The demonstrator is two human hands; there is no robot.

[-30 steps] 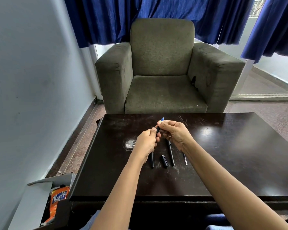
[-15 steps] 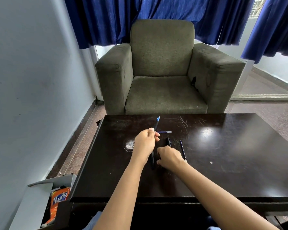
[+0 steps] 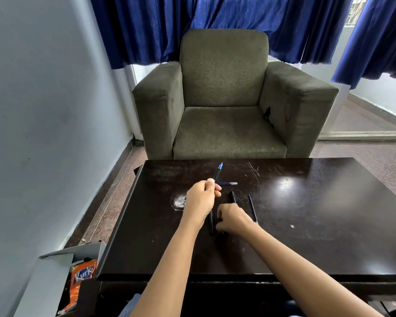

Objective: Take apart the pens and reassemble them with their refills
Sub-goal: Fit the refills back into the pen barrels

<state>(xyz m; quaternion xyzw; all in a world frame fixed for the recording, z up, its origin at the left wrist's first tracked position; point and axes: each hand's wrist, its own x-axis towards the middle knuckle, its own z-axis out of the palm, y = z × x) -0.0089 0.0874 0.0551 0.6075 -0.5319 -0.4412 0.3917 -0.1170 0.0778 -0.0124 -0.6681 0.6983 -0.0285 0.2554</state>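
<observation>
1. Pens lie in pieces on a dark, scratched tabletop [image 3: 306, 225], which stands in front of a grey-green armchair [image 3: 224, 88] with blue curtains [image 3: 215, 24] hanging behind it (the biggest things in sight).
2. On the floor by the near left corner of the tabletop is an open cardboard box [image 3: 53, 271] with an orange snack packet [image 3: 82, 277] inside.
3. Near the middle of the tabletop, the left hand [image 3: 201, 197] has its fingers curled round the near end of a blue-tipped pen [image 3: 217, 172], whose tip points away towards the armchair.
4. The right hand [image 3: 233, 219] sits low, just beside the left and nearer the person, knuckles up and fingers curled down onto black parts (whether it actually grips one cannot be told).
5. A pale round stain [image 3: 178, 201] marks the tabletop left of the left hand.
6. One black barrel [image 3: 233, 196] sticks out beyond the right hand; another black barrel [image 3: 210, 223] lies between the two wrists.
7. A thin blue refill [image 3: 226, 183] lies crosswise just beyond the left hand, and a second refill [image 3: 253, 209] lies lengthwise just right of the right hand.
</observation>
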